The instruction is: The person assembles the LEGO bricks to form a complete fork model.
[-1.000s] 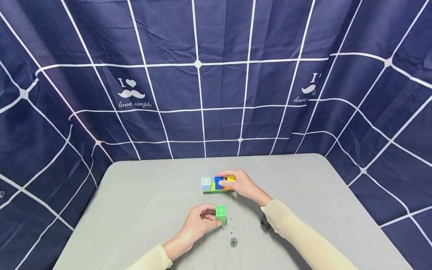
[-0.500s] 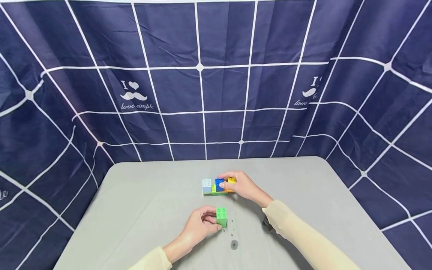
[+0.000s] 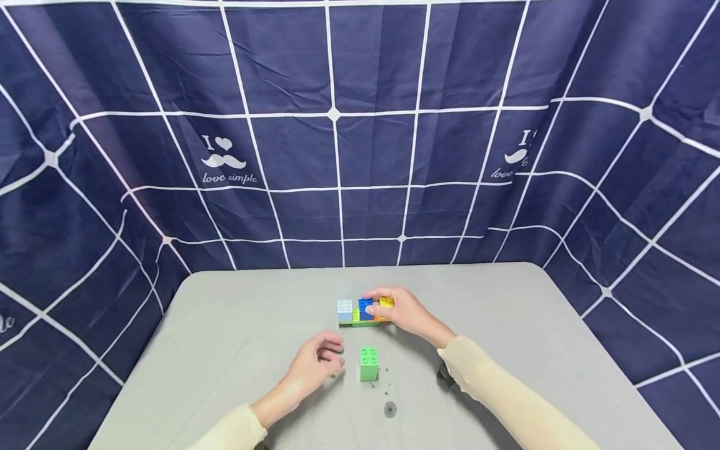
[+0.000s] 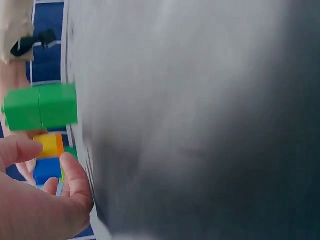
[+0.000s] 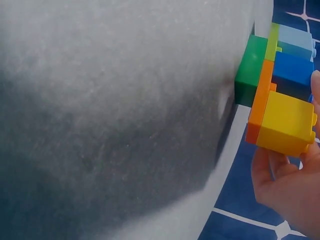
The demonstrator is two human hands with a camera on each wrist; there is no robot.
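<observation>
A green two-brick stack point(image 3: 369, 363) point(image 4: 41, 107) stands alone on the grey table point(image 3: 225, 350). My left hand point(image 3: 317, 360) point(image 4: 35, 200) rests just left of it, fingers loosely curled, holding nothing. Farther back sits a brick assembly point(image 3: 360, 310) of light blue, blue, yellow, orange and green bricks. My right hand point(image 3: 400, 309) grips its right end around the yellow brick point(image 5: 286, 122) and the orange brick point(image 5: 261, 95), with fingers over the blue brick point(image 5: 294, 70).
Small dark spots point(image 3: 389, 407) mark the table in front of the green stack. A black wrist strap point(image 3: 444, 375) shows under my right sleeve. A navy curtain with white grid lines point(image 3: 337, 156) surrounds the table on three sides.
My left hand has let go of the green stack and drawn back to the left. The right hand and the assembly have stayed put.
</observation>
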